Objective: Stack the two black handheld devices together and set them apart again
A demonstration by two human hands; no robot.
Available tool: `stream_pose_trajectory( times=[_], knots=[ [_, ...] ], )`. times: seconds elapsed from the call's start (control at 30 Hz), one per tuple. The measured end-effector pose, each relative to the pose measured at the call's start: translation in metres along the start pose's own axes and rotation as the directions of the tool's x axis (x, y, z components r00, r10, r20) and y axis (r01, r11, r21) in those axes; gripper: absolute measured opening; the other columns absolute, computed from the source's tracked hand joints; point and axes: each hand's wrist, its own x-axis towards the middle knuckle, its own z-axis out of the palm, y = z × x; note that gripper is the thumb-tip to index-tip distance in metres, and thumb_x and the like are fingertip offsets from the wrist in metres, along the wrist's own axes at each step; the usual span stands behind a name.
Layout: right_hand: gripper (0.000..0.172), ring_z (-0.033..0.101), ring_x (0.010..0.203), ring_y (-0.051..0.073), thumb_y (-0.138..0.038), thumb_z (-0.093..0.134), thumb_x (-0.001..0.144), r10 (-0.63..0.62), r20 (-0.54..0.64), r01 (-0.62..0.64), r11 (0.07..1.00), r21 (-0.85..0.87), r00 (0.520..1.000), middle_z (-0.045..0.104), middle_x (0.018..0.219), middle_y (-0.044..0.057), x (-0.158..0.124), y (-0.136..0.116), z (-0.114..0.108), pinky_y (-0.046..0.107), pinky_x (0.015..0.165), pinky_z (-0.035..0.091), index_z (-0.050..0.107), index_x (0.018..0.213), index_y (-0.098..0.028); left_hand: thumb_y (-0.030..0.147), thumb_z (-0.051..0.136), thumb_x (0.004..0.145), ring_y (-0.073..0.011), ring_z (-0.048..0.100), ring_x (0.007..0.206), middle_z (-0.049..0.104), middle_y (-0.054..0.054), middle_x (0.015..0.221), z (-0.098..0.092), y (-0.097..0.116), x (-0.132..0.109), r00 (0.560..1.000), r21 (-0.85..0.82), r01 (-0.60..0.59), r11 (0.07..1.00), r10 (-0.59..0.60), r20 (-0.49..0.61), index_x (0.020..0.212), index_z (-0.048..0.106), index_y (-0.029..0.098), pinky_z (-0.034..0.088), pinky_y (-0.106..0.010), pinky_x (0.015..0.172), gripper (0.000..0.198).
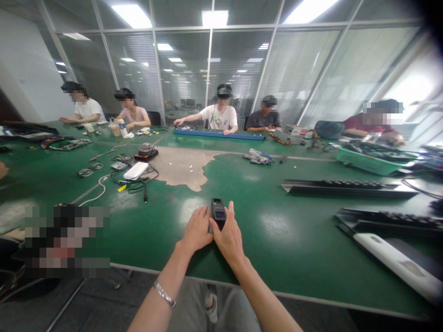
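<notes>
A small dark box-shaped device (218,211) with a little bluish display stands on the green table (263,258) in front of me. Both of my hands are around it. My left hand (198,229) presses along its left side, fingers bent and close together. On the other side, my right hand (230,234) grips it, with the thumb across the near end and the fingers along the right side. My palms partly hide the near end of the device. The exact kind of device cannot be made out.
Ahead on the left lie a white adapter (136,171) with dark cables, and a pair of glasses (90,169). Grey gloves (258,157) lie beyond my hands. Black metal channels (349,188) and a green basket (375,161) are on the right. Several people sit around the table.
</notes>
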Motion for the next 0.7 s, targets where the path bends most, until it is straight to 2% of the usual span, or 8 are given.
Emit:
stream_pose_trajectory(
  times=[0.4,0.7],
  knots=[
    [0.085,0.060,0.126,0.034,-0.048,0.051,0.097,0.029,0.037,-0.030,1.000,0.008,0.999,0.054,0.145,0.025,0.0004,-0.0006,-0.0010,0.051,0.103,0.050,0.012,0.161,-0.007,0.027,0.058,0.080,-0.0316,0.045,0.139,0.053,-0.020,0.144,-0.0012,-0.0005,0.0007,1.000,0.015,-0.009,1.000,0.009,-0.025,0.132,0.054,0.011,0.034,-0.045,0.121,0.054],
    [0.084,0.060,0.127,0.033,-0.048,0.051,0.097,0.061,0.045,-0.063,0.998,0.030,0.997,0.053,0.146,0.025,0.0009,-0.0049,-0.0048,0.050,0.103,0.050,0.011,0.161,-0.009,0.028,0.060,0.081,-0.0311,0.045,0.139,0.055,-0.016,0.142,0.0009,-0.0021,0.0005,0.999,-0.015,-0.032,0.999,0.031,-0.035,0.132,0.052,0.017,0.033,-0.049,0.120,0.053]
  ],
)
